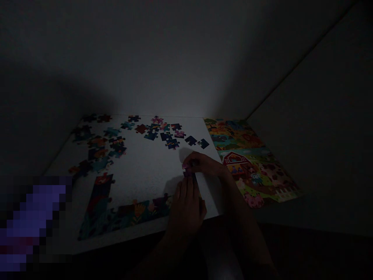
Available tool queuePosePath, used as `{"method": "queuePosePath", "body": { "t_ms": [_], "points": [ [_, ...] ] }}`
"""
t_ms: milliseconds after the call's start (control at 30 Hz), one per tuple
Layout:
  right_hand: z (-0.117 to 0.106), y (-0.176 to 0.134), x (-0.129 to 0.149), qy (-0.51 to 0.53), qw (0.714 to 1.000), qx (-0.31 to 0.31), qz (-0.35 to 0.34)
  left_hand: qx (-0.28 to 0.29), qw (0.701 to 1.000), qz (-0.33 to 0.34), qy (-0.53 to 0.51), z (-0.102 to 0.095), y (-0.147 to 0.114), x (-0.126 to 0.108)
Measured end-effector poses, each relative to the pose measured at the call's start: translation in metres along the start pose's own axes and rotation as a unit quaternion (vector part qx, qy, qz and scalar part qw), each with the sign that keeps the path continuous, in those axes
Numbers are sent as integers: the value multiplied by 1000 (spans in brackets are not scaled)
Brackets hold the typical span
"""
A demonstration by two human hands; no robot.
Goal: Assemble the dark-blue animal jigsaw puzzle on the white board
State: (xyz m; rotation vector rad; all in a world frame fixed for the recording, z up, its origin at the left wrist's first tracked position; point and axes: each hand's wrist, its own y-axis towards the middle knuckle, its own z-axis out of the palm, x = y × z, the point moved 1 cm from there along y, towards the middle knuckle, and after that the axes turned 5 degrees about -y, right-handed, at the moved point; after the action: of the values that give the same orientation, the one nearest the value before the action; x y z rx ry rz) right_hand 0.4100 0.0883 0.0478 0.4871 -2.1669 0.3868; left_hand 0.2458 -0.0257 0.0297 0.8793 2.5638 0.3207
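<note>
In dim light, my right hand (202,162) has its fingertips closed on a pink-purple puzzle piece (185,167) at the upper end of a column of pieces. My left hand (186,204) lies palm down just below, fingers stretched over that column and hiding most of it. Joined puzzle pieces form a bottom strip (140,210) with flowers, and a left column (99,194) rises from its corner. Loose dark pieces (172,144) lie beyond my hands, with more loose pieces (100,142) at the left. Whether the held piece is fully seated, I cannot tell.
Everything lies on a white tabletop (142,171) against a pale wall (163,77). To the right are two colourful pictures, a farm scene (256,175) and an animal scene (233,132). A pixelated purple patch (35,217) covers the lower left.
</note>
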Motion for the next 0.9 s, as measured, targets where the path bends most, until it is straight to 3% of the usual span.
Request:
{"method": "queuePosePath", "body": {
  "t_ms": [100, 200, 333, 433, 533, 633, 733, 900],
  "points": [
    [0, 1, -6, 46, 998, -28, 23, 7, 1000, 7, 19, -2, 6, 0],
    [-6, 6, -19, 61, 988, -135, 41, -10, 999, 11, 43, 0, 10, 1],
    [-22, 10, -38, 4, 948, -306, 91, -69, 997, 14, 30, 8, 8, 6],
    [-30, 10, -46, -67, 914, -370, 154, -89, 996, 13, 6, 12, 5, 10],
    [-30, 11, -46, -104, 907, -373, 165, -87, 996, 11, -2, 13, 3, 11],
    [-27, 20, -40, -169, 914, -333, 161, -85, 996, 5, -3, 14, 3, 12],
    [-24, 38, -30, -218, 918, -300, 139, -103, 995, 3, -1, 17, 2, 12],
    [-20, 80, -17, -231, 919, -297, 121, -121, 993, 11, 6, 20, 1, 15]
  ]
}}
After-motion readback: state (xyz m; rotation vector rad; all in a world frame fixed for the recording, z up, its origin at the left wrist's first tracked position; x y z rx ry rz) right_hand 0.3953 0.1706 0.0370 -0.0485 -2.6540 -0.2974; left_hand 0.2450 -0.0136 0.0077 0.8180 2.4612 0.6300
